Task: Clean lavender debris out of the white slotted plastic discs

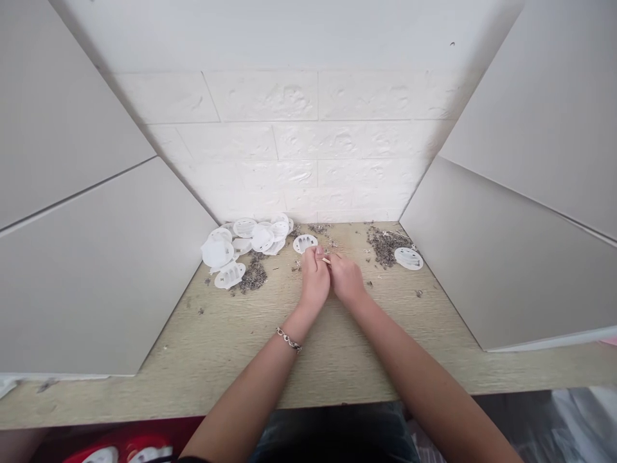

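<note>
From the head cam, the left hand (314, 281) and right hand (346, 278) are pressed together in the middle of a light wood-grain desk (337, 360), fingertips meeting. A thin wooden stick (326, 260) pokes out between them. It looks pinched there, probably by the right hand's fingers, but the hands hide most of it, so you can't really tell which one has it or if anything else is in there. Most of the slotted white plastic discs (231, 244) sit in a messy heap at the left of the desk, some tilted or stacked on each other. Only two lie apart: one just ahead of the hands (305, 244), the other over to the right (409, 258). Patches of dark dried bits (383, 245) lie by that right disc, more sit under the heap's front edge, and crumbs are scattered around. So, as things lie, the heap is the bulk of it, with just those two out on their own. A chain bracelet (289, 339) sits on the left wrist, and a white brick-look wall (289, 128) backs the desk.
</note>
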`<state>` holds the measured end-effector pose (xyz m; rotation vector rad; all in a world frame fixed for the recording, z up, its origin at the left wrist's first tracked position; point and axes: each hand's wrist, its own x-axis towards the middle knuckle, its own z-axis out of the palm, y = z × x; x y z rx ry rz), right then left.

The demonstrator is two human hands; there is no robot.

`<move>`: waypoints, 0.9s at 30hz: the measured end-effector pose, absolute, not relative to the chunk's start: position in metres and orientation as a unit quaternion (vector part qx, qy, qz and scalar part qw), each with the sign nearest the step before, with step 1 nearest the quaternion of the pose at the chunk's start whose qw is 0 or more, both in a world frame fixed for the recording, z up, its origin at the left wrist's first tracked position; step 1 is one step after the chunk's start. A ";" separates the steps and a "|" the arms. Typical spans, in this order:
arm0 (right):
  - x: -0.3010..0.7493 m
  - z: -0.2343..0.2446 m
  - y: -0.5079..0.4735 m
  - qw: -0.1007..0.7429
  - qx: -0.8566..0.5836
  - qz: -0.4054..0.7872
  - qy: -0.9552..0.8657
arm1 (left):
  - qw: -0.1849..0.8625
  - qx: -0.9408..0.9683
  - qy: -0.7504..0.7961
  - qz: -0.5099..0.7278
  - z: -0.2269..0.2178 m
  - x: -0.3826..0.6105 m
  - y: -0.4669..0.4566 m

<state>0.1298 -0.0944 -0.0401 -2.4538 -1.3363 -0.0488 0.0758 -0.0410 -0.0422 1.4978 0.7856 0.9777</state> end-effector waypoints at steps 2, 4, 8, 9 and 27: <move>0.131 -0.042 -0.095 0.191 -0.861 -0.035 -0.470 | 0.518 0.663 0.346 0.415 -0.040 0.074 -0.040; 0.134 -0.045 -0.097 0.202 -0.855 -0.058 -0.475 | 0.507 0.675 0.343 0.411 -0.037 0.071 -0.040; 0.139 -0.052 -0.099 0.214 -0.831 -0.098 -0.503 | 0.603 0.640 0.299 0.372 -0.034 0.069 -0.040; 0.140 -0.053 -0.099 0.215 -0.827 -0.104 -0.509 | 0.628 0.629 0.288 0.357 -0.034 0.070 -0.039; 0.130 -0.042 -0.096 0.477 -0.785 0.035 -0.393 | 0.433 0.783 0.253 0.367 -0.032 0.062 -0.040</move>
